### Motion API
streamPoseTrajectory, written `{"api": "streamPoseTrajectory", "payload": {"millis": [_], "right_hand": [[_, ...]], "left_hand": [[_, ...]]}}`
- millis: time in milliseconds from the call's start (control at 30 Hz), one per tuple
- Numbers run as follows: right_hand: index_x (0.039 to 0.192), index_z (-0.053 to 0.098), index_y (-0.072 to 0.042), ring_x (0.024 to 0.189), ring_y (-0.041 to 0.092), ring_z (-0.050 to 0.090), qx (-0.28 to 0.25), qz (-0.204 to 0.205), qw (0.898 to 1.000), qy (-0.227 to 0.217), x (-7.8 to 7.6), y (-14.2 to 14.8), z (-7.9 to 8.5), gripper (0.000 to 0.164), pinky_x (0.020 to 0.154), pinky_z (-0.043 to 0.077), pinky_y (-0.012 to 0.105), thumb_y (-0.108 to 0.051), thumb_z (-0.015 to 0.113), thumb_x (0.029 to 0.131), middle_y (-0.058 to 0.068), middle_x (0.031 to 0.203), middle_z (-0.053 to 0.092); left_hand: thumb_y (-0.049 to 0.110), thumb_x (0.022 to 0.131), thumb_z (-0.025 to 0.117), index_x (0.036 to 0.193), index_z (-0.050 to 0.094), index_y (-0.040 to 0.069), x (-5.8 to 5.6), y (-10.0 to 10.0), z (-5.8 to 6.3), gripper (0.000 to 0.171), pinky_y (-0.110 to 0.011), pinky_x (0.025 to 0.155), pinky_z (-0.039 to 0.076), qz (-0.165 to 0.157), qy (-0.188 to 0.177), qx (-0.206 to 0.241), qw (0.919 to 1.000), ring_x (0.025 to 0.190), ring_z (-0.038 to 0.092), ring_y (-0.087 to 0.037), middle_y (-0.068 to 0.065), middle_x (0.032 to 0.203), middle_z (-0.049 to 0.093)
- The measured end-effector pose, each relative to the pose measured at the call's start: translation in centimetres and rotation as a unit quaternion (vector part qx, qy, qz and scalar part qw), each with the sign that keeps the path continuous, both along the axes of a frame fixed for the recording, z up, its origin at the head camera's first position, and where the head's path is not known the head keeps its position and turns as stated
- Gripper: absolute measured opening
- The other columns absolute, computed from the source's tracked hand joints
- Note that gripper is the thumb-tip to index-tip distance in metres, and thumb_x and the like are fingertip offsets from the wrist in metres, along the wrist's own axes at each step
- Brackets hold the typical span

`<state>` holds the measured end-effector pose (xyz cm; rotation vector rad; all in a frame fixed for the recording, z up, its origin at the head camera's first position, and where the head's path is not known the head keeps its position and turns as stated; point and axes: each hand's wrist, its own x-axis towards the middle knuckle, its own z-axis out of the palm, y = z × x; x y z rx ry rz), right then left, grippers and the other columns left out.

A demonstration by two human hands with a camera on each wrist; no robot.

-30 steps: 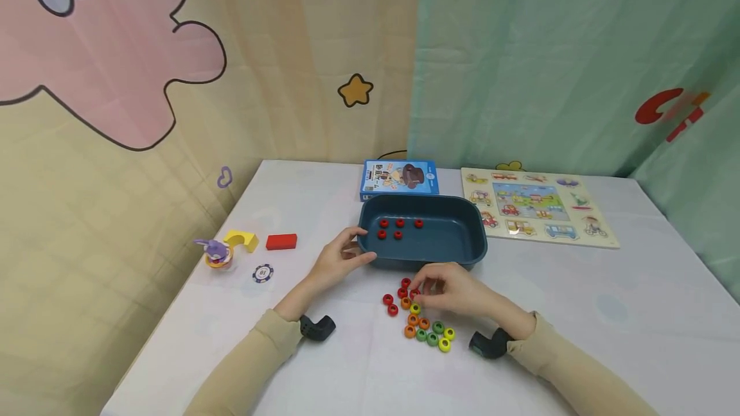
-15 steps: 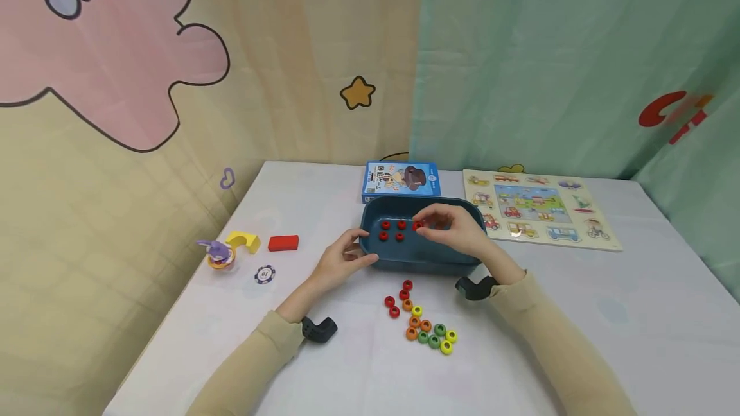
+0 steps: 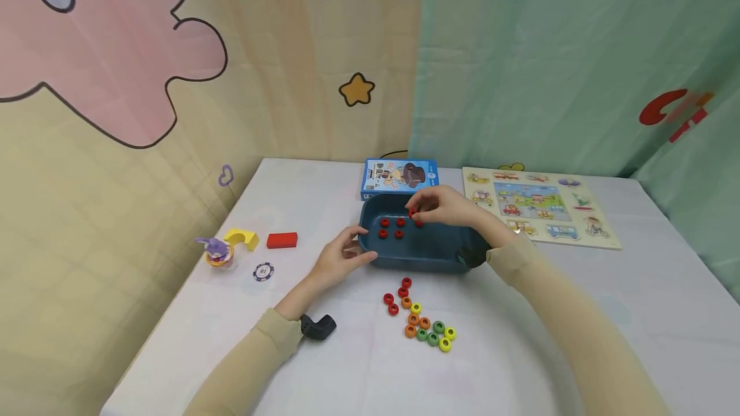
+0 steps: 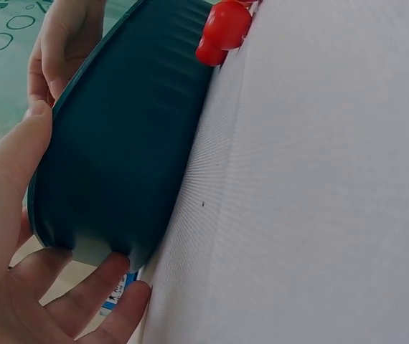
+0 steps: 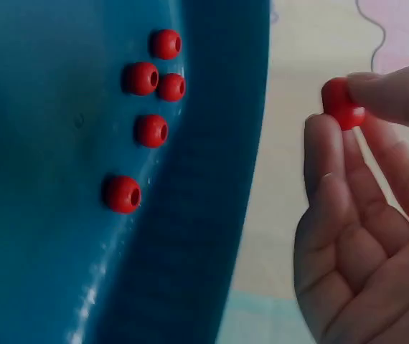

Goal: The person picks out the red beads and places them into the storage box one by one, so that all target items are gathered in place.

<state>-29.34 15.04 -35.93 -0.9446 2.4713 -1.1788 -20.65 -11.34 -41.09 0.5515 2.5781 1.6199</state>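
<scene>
A dark teal plastic basin (image 3: pixel 439 242) stands on the white table, with several red beads (image 5: pixel 151 131) on its floor. At the basin's left end my left hand (image 3: pixel 341 255) holds it, thumb on the near rim and fingers curled against the end wall in the left wrist view. Over the basin my right hand (image 3: pixel 448 205) pinches one red bead (image 5: pixel 342 104) between thumb and fingertips, raised above the others. Loose red (image 3: pixel 388 299), orange (image 3: pixel 410 331), green (image 3: pixel 433 339) and yellow beads (image 3: pixel 444 345) lie on the table in front of the basin.
Behind the basin lies a blue game box (image 3: pixel 399 177); a wooden picture puzzle board (image 3: pixel 540 207) is at the back right. To the left are a red block (image 3: pixel 282 240), a yellow arch block (image 3: pixel 243 239), a purple toy figure (image 3: pixel 217 251) and a poker chip (image 3: pixel 263 271).
My right hand has gone from the loose beads to above the basin, carrying a red bead, then slightly farther toward the back. My left hand has stayed at the basin's end.
</scene>
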Motion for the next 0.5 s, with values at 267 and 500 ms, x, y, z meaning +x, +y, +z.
{"api": "streamPoseTrajectory", "payload": {"millis": [267, 500], "right_hand": [[0.104, 0.062, -0.003, 0.076, 0.018, 0.058, 0.047, -0.01, 0.999, -0.021, -2.6, -0.7, -1.3, 0.026, 0.071, 0.05, 0.029, -0.013, 0.067, 0.08, 0.003, 0.088, 0.063], [0.099, 0.064, -0.007, 0.076, 0.016, 0.056, 0.108, 0.031, 0.994, -0.019, -4.2, -0.7, -3.3, 0.024, 0.07, 0.049, 0.027, -0.013, 0.069, 0.077, 0.001, 0.087, 0.061]], "left_hand": [[0.025, 0.08, 0.067, 0.123, 0.043, 0.006, 0.1, -0.2, 0.0, 0.053, -0.042, 0.085, 0.045, -0.002, -0.002, 0.003, 1.0, 0.103, 0.053, -0.035, -0.017, 0.127, 0.046], [0.026, 0.08, 0.067, 0.122, 0.044, 0.009, 0.2, -0.1, 0.0, 0.051, -0.041, 0.085, 0.045, 0.001, 0.001, -0.001, 1.0, 0.102, 0.054, -0.029, -0.014, 0.127, 0.046]]}}
